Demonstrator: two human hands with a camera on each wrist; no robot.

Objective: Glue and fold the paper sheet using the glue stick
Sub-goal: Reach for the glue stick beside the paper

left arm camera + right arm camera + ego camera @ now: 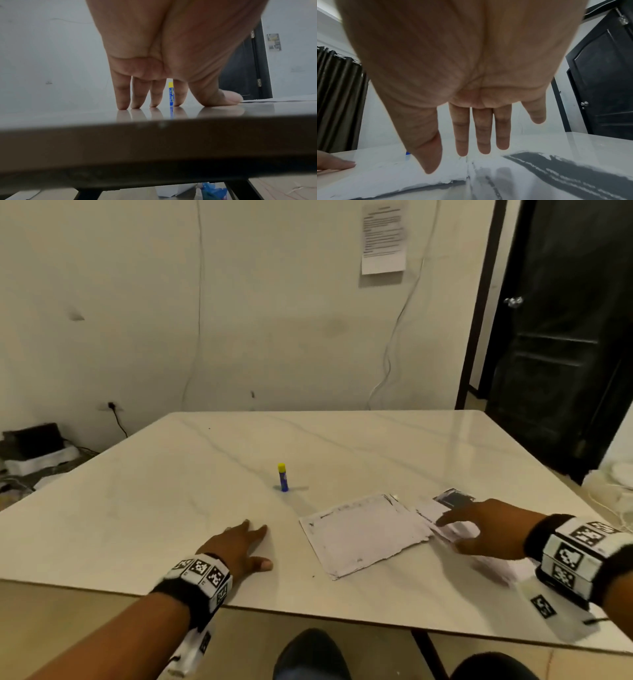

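Two hands are in play, and neither holds anything. Our left hand [239,546] rests spread on the glossy, marble-patterned white tabletop [171,491], fingertips [122,105] and thumb touching the surface. Our right hand [486,529] hovers with straight, slightly parted fingers over a second, dark-printed sheet [452,498] at the right; whether it touches that sheet we cannot tell.

The task's thin white paper sheet with a ragged torn near edge [363,532] lies flat between the hands, its right edge against the printed sheet. The small blue cylindrical glue stick with a yellow cap [283,477] stands upright beyond the left hand, apart from the sheet, cap on.

We judge the step in hand to be selecting and positioning the sheet. To do it well:
- Slide the sheet with flat fingers; the polished top offers little friction.
- Steady it with one palm before gluing, since thin paper wrinkles and the torn edge may tear further.
- Grip the stick's barrel low; it is narrow and tips easily.
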